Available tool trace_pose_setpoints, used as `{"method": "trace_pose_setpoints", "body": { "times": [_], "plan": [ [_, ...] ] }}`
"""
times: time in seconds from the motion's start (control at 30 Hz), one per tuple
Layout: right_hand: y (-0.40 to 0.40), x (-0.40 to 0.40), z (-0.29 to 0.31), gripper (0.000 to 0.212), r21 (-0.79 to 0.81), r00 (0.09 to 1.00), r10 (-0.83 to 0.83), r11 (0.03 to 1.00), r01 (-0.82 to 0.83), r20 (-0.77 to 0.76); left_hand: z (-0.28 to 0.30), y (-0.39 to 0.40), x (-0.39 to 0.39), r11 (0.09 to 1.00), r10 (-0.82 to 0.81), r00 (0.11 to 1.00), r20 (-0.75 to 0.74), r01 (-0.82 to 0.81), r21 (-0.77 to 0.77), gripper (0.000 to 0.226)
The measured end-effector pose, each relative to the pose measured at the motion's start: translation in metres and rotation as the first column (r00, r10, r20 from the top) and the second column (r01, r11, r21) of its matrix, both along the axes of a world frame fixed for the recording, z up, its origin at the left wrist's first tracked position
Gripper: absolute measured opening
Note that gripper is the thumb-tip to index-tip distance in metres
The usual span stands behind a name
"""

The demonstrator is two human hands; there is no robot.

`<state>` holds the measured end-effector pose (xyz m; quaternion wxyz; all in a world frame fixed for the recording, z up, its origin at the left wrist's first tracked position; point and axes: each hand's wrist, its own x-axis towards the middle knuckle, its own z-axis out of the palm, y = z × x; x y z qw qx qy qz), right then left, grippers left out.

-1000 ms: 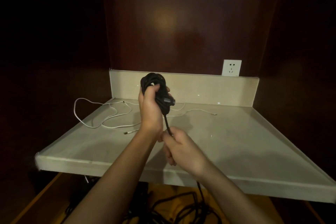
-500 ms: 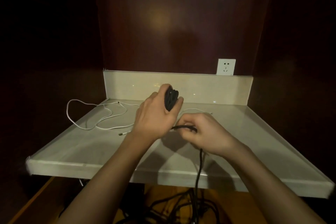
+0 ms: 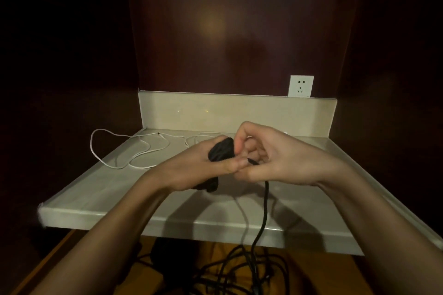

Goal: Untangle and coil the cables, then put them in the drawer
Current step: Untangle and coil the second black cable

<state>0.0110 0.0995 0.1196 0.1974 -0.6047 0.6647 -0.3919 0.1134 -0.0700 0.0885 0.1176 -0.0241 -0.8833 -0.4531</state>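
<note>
- Head view: I see my left hand (image 3: 203,170) clenching the black cable coil (image 3: 221,152) above the table (image 3: 119,196), palm hiding most.
- Right hand (image 3: 275,160) pinches its trailing strand (image 3: 265,208).
- Loose tangle (image 3: 239,270) below, dim, cut off.

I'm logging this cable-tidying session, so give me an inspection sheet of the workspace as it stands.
Surface: pale stone shelf with a raised back edge, dimly lit.
Job's things: black cable coil held above the shelf; its loose tail hangs down past the front edge.
Clutter: nothing seen.
Grippers: left hand grips the coil; right hand pinches the tail beside it.
Cables: white cable lies in loose loops at the shelf's back left; a tangled black cable pile lies below the shelf.
Surroundings: dark wood panels; white wall socket at back right.
</note>
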Motion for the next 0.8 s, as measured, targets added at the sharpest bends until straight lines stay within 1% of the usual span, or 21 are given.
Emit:
{"method": "trace_pose_setpoints", "body": {
  "times": [0.1,0.13,0.17,0.23,0.27,0.3,0.37,0.43,0.5,0.53,0.57,0.63,0.7,0.77,0.8],
  "plan": [
    [-0.003,0.004,0.01,0.025,0.086,0.991,0.063,0.995,-0.053,-0.116,0.003,-0.001,0.004,0.999,-0.042,0.997,0.058,0.04,0.034,0.039],
    [-0.005,0.005,0.014,0.024,0.092,0.989,0.075,0.994,-0.064,-0.126,0.004,-0.003,0.004,0.998,-0.044,0.996,0.079,0.041,0.047,0.034],
    [-0.007,0.005,0.018,0.023,0.086,0.991,0.079,0.994,-0.07,-0.108,0.005,-0.005,0.005,0.997,-0.045,0.993,0.11,0.039,0.062,0.028],
    [-0.013,0.004,0.025,0.022,0.046,0.997,0.045,0.998,-0.043,-0.057,0.005,-0.007,0.005,0.997,-0.042,0.983,0.177,0.031,0.064,0.025],
    [-0.017,0.003,0.028,0.022,0.022,0.997,0.011,1.0,-0.009,-0.078,0.005,-0.005,0.005,0.998,-0.035,0.981,0.191,0.026,0.052,0.026],
    [-0.022,0.001,0.028,0.02,-0.002,0.991,-0.026,1.0,0.026,-0.129,0.005,-0.003,0.005,0.999,-0.026,0.981,0.19,0.017,0.046,0.027],
    [-0.027,-0.005,0.024,0.017,-0.021,0.977,-0.064,0.998,0.061,-0.202,0.004,-0.002,0.007,0.996,-0.014,0.985,0.171,0.0,0.085,0.026],
    [-0.025,-0.013,0.015,0.018,-0.022,0.984,-0.052,0.999,0.049,-0.171,0.0,-0.006,0.01,0.979,-0.071,0.985,0.156,0.038,0.201,0.038],
    [-0.021,-0.022,0.002,0.018,-0.086,0.991,-0.06,0.995,0.05,-0.118,-0.005,-0.01,0.015,0.924,-0.149,0.98,0.132,0.09,0.372,0.053],
    [-0.02,-0.025,-0.005,0.016,-0.161,0.991,-0.085,0.985,0.067,-0.104,-0.007,-0.012,0.016,0.883,-0.184,0.976,0.118,0.112,0.455,0.057],
    [-0.021,-0.026,-0.011,0.013,-0.257,0.986,-0.123,0.962,0.09,-0.116,-0.009,-0.012,0.015,0.841,-0.213,0.972,0.097,0.132,0.525,0.057],
    [-0.027,-0.026,-0.023,0.007,-0.44,0.954,-0.233,0.889,0.129,-0.19,-0.013,-0.006,0.011,0.744,-0.243,0.97,0.029,0.166,0.648,0.056],
    [-0.034,-0.025,-0.033,0.009,-0.562,0.922,-0.323,0.813,0.155,-0.213,-0.015,0.0,0.003,0.637,-0.201,0.978,-0.047,0.167,0.752,0.059],
    [-0.038,-0.027,-0.039,0.015,-0.606,0.918,-0.363,0.77,0.199,-0.16,-0.015,0.001,-0.004,0.539,-0.117,0.989,-0.094,0.143,0.83,0.06],
    [-0.039,-0.029,-0.041,0.016,-0.602,0.931,-0.348,0.769,0.214,-0.113,-0.014,0.0,-0.007,0.499,-0.069,0.992,-0.108,0.128,0.857,0.057]
  ]
}}
